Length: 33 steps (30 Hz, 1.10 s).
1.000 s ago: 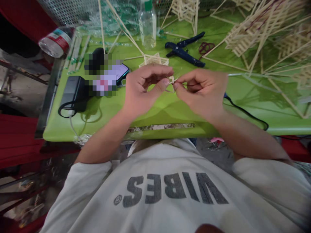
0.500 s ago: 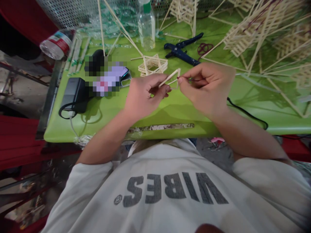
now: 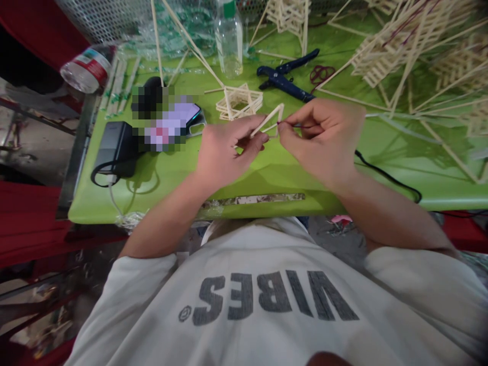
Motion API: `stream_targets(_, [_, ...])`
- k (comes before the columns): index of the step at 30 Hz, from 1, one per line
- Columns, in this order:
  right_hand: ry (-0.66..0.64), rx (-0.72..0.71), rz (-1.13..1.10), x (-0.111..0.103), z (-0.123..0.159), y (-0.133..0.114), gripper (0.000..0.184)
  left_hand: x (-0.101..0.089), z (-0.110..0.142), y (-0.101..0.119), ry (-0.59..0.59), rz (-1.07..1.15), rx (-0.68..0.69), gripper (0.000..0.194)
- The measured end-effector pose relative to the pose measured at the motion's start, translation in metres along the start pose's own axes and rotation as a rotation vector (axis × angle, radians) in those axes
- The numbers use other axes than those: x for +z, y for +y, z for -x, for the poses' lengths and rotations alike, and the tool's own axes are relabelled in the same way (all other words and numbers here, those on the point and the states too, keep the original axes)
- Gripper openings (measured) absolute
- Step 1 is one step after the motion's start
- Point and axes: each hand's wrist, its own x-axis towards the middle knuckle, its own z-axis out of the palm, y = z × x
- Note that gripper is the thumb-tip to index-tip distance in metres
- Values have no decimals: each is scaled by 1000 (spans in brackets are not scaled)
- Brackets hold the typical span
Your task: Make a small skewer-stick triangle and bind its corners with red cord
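Observation:
My left hand [image 3: 224, 150] is closed on one corner of a small triangle of thin wooden sticks [image 3: 271, 121], held just above the green table [image 3: 267, 168]. My right hand [image 3: 320, 137] pinches a thin dark red band or thread at the triangle's right corner, thumb and forefinger pressed together. Behind the hands lies a star made of stacked sticks [image 3: 239, 100].
Blue pliers [image 3: 285, 81] and a coil of dark red bands [image 3: 322, 73] lie beyond the hands. A clear bottle [image 3: 229, 38] stands at the back. A phone [image 3: 179, 119] and black charger [image 3: 114, 145] are left; a black cable [image 3: 389, 178] right. Stick frames [image 3: 400, 51] fill the back right.
The hands were pressed together over a small piece; now the stick triangle shows between them, lifted slightly, with the right hand pinching at its right corner.

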Motion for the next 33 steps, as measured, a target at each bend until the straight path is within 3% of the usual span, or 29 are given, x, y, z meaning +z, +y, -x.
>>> stream_targets(9, [-75, 62, -67, 3, -6, 1, 34, -3, -4, 5, 0, 126, -198, 23])
stream_targets(15, [-120, 63, -143, 7, -5, 2, 36, 1, -3, -3, 10, 111, -206, 23])
stream_targets(20, [-116, 73, -151, -2, -4, -1, 34, 7, -3, -20, 89, 142, -199, 33])
stream_targets(25, [125, -167, -74, -15, -17, -4, 34, 3, -15, -43, 179, 87, -35, 50])
stream_targets(29, [355, -458, -268, -39, -31, -13, 40, -13, -36, -44, 318, 37, 136, 61])
stream_targets(31, [309, -481, -267, -58, -32, -22, 33, -24, -44, -36, 405, -13, 206, 61])
stream_targets(33, [151, -444, -160, -79, -29, -30, 21, -38, -47, -29, 483, -72, 239, 60])
